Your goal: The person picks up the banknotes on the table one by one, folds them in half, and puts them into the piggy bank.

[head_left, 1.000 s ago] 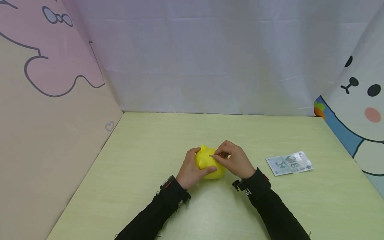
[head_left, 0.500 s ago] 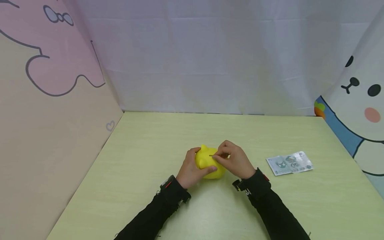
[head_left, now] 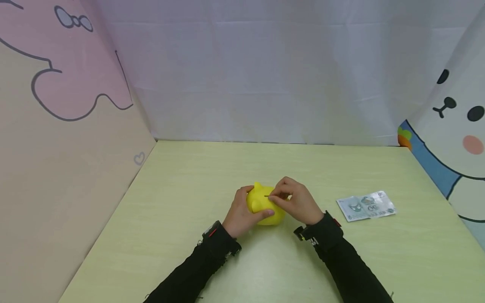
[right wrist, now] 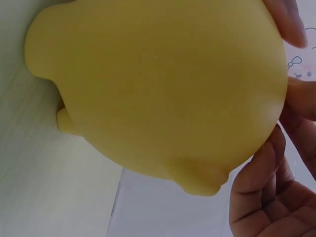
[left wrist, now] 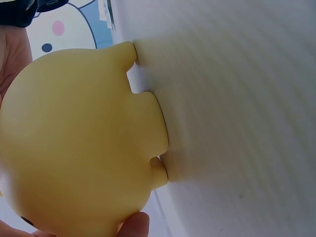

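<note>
A yellow piggy bank stands on its feet on the table, its round body filling much of both wrist views. My left hand holds it from the left, with the thumb on the near side and the fingers around the far side. At its top, my right hand pinches a coin between thumb and index finger. Only a thin dark edge of the coin shows, right against the bank's top; the fingertips cover the rest.
A creased banknote marked 50 lies on the table to the right of my right hand. A white cloth hangs behind the far edge, and printed panels stand on the left and right.
</note>
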A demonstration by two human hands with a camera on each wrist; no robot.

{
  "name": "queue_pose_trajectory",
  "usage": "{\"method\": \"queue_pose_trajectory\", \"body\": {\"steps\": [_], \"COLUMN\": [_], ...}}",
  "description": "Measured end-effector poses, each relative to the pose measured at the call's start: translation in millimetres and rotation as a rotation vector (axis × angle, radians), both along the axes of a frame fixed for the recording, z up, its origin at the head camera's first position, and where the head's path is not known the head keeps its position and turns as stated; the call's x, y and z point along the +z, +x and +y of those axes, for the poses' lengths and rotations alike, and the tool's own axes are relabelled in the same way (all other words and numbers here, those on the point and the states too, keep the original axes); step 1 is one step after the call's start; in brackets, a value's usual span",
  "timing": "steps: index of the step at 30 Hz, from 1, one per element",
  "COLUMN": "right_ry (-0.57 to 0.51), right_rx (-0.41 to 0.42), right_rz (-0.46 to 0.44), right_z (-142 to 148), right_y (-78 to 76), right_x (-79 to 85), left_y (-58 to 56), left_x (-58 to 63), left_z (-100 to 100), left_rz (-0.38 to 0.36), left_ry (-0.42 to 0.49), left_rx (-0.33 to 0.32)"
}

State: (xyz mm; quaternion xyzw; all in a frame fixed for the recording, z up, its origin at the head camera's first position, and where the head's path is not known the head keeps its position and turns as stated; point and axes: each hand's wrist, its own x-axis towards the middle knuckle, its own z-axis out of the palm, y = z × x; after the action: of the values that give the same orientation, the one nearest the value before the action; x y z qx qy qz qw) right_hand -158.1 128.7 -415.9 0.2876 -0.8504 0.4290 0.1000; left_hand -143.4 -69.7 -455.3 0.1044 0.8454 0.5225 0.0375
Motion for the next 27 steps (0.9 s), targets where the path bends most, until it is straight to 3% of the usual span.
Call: {"method": "queue_pose_trajectory", "body": {"steps": [8, 16, 27], "right_ry": [-0.005, 0.002, 0.03], "right_rx": [-0.016, -0.16, -0.318], "right_rz": [0.005, -0.025, -0.024], "right_z": [5, 29, 86], "right_y": [-2.6, -7.7, -7.1], "right_x": [5.1, 10.8, 13.9], "left_y": [-1.0, -1.5, -1.6], "left_x": [1.8, 2.8, 1.2], "left_z": [0, 1, 1], "left_rz": [-0.008, -0.024, -0.029], "left_ry": [0.009, 0.021, 0.014], "left_rx": [-0.002, 0.013, 0.031]}}
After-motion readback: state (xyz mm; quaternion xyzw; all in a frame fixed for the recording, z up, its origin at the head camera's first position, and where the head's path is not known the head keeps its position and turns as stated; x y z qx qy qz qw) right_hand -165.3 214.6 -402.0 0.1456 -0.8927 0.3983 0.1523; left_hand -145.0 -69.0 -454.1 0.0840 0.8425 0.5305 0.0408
